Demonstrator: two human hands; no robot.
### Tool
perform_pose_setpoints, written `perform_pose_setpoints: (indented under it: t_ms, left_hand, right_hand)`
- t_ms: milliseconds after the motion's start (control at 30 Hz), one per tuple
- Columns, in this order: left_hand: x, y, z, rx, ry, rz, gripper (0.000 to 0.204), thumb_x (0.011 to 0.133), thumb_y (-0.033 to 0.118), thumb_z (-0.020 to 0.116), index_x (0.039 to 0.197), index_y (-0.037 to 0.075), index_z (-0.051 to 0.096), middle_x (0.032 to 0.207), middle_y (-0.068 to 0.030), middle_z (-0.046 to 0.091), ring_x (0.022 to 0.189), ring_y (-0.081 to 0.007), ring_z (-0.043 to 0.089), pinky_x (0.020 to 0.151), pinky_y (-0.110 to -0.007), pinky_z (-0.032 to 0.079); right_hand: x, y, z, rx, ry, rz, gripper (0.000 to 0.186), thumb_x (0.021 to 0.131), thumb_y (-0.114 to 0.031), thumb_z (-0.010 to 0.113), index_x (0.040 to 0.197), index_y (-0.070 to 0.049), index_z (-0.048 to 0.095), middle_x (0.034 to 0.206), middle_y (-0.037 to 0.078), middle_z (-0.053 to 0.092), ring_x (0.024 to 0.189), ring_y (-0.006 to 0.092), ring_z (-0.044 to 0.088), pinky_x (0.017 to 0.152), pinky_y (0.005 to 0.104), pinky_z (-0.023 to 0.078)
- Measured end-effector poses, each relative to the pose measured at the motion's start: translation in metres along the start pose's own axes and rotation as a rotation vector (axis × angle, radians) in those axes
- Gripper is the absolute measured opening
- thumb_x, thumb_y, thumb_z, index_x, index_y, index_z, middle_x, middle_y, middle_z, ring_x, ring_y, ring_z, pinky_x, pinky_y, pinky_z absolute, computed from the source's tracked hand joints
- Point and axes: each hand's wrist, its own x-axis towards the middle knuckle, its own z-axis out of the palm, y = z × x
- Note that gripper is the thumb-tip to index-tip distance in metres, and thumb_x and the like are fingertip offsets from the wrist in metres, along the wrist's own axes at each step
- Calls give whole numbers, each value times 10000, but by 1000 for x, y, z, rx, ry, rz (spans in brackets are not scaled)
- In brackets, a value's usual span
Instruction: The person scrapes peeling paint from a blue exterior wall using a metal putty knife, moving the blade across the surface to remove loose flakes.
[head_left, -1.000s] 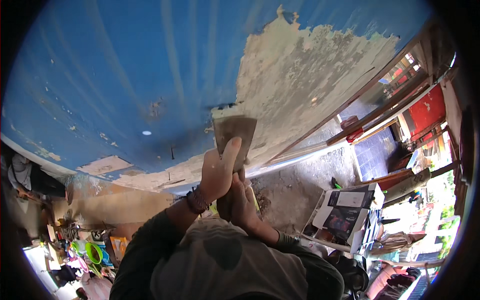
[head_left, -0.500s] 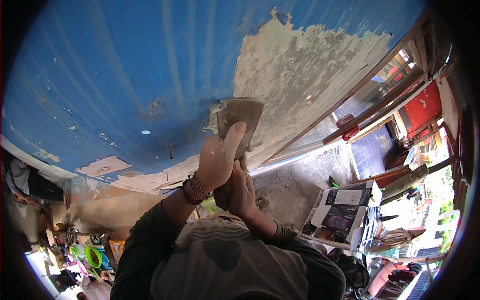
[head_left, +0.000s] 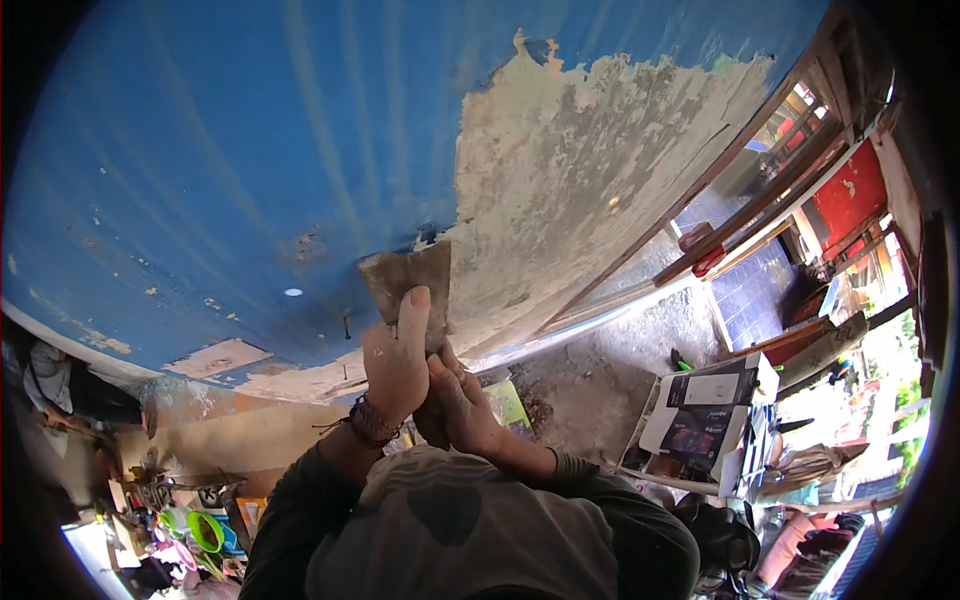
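**Grey-brown scraper (head_left: 388, 282) right at the ragged edge of blue paint (head_left: 250, 150)**

So the scraper is mid-view, flat against or just off the wall, its broad edge just below a dark chipped spot (head_left: 429, 234) and its right side alongside the pale bare patch (head_left: 540, 160). Can't tell if the blade is really touching.

Both hands are on it. The left hand (head_left: 395, 367) is wrapped round the upper part, thumb laid along the blade. The right hand (head_left: 466, 412) is clasped lower down, round the handle.

What would worry me: that thumb. If the blade jams on a tough paint edge and the grip slides, skin could meet metal. Tilt it onto one corner and it'd probably gouge the surface. There's also a thin dark nail-like bit (head_left: 347, 324) sticking out to the left that could snag the blade, and loose flakes might drop onto the arms.

Hard to make out: most of the handle is buried in the fingers, and the left hand's palm is out of sight. Further out, the open box (head_left: 700, 400) on the right hides its contents pretty well, and the clutter around the green bowl (head_left: 206, 532) at lower left is bent and cut off by the dark rim.
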Motion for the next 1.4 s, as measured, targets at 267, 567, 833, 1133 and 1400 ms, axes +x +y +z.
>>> perform_pose_setpoints:
  t_ms: [267,567,833,1133,1400]
  left_hand:
    - [5,-15,-4,107,31,131,306,912,249,484,775,-14,557,602,-56,558,460,-114,525,439,-256,400]
    - [9,-12,-2,397,82,425,260,901,200,482,956,-34,582,756,-172,600,635,-264,574,538,-384,405]
    - [5,-16,-10,692,-42,511,363,801,47,497,1161,-6,505,903,-200,592,696,-366,562,588,-411,426]
    - [-6,12,23,199,180,256,287,915,232,487,795,-12,579,636,-29,536,595,-95,481,523,-279,398]
    - [3,7,4,254,47,175,247,919,191,471,895,-27,584,695,-64,586,605,-137,533,565,-270,422]
  right_hand:
    - [9,3,-5,-210,13,-204,337,965,-185,371,1254,-13,362,925,-31,487,768,26,408,658,162,354]
    - [12,-6,-2,24,-40,-72,327,975,-239,348,1274,-105,348,685,-64,432,515,12,350,443,170,289]
    - [1,-1,-12,29,-70,18,345,977,-241,344,1289,-93,334,624,-68,431,421,20,340,378,176,266]
    - [1,2,-12,105,-54,23,222,976,-262,358,1087,-82,425,600,-63,434,432,20,368,398,177,293]
    - [5,-23,9,241,-45,47,217,960,-249,398,1066,-65,445,766,-50,473,618,-3,406,499,156,332]
